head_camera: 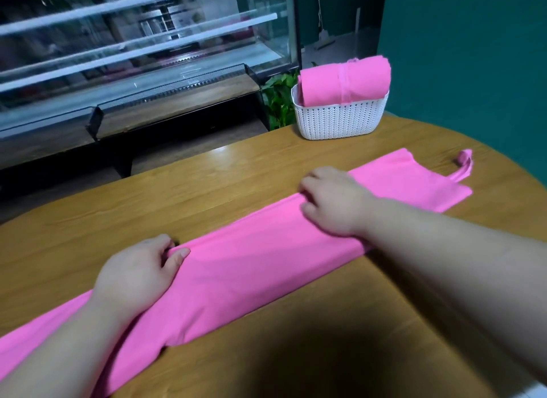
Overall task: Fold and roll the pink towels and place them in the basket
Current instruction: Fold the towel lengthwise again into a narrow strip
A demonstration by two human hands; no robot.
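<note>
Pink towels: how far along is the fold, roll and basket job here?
Done: one rolled towel stands in the basket. In hand: a second towel lies folded into a long strip on the table; the left hand and right hand grip its far edge. Left: rolling it and placing it in the basket.

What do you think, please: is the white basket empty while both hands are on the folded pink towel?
Not empty: the head view shows the white basket holding a rolled pink towel. The left hand and right hand are on the folded pink towel.
</note>
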